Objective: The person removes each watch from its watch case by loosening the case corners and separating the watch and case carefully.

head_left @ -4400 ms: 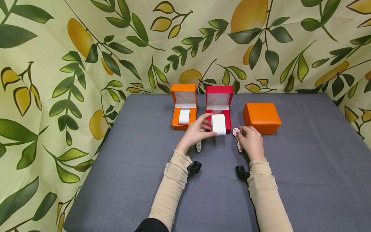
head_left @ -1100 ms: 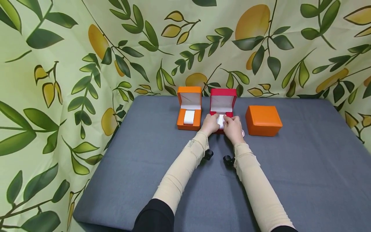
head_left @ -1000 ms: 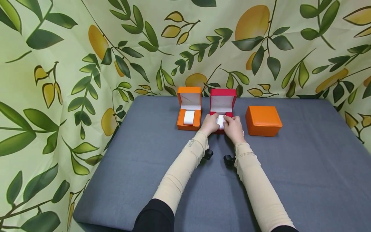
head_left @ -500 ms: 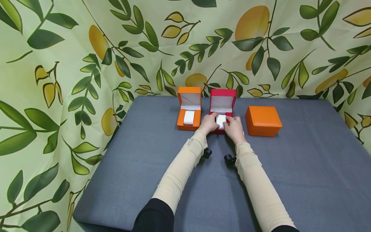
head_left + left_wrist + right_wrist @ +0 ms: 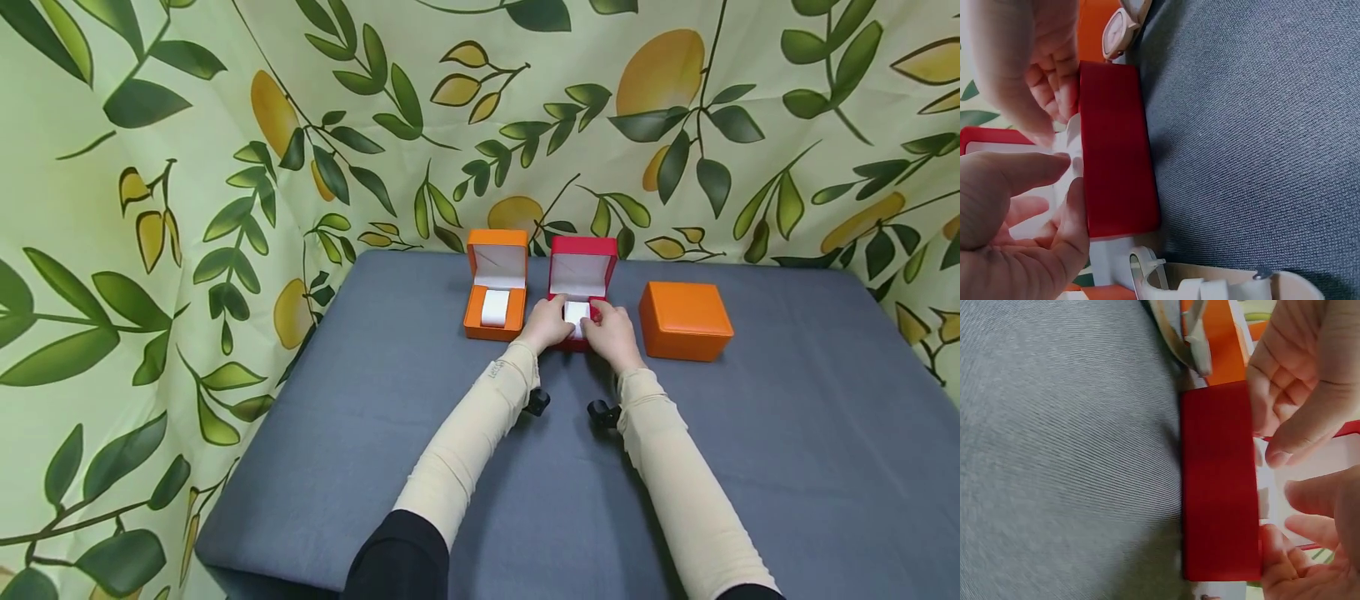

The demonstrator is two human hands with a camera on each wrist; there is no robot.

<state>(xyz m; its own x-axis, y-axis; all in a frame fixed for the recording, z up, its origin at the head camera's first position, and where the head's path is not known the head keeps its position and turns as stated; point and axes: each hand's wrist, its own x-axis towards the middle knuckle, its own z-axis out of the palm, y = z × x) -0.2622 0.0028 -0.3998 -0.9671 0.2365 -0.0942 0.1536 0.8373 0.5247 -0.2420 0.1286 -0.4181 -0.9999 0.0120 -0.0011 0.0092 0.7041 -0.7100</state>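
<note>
Cloth (image 5: 180,350) printed with leaves and yellow fruit hangs beyond the left and far edges of the grey tabletop (image 5: 337,450). Moving right, we come to an open orange box (image 5: 475,332) by the far edge, closer to its left corner than its right, with a white cushion (image 5: 494,308) seated inside. In front of that box, our left wrist view catches a pale-strapped watch (image 5: 1210,290), partly cut off. Next we follow the left forearm, in a beige sleeve (image 5: 468,450), slanting rightward from the near edge; the left hand (image 5: 547,323) sits at the left end of a red box (image 5: 1119,150), fingers bent, thumb pointing inward. That box stands open near the far edge, lid raised, and we see a white pad (image 5: 577,315) in it, between the hands. On the pad's other side the right hand (image 5: 613,333) mirrors the pose, fingers bent, thumb turned toward the pad, its forearm slanting leftward. We cannot tell whether either hand grips the pad or only lies against it. Just beside the red box's right end we find a pink-faced watch (image 5: 1115,34); past it, a closed orange box (image 5: 686,321) stands well apart from the far right corner.
</note>
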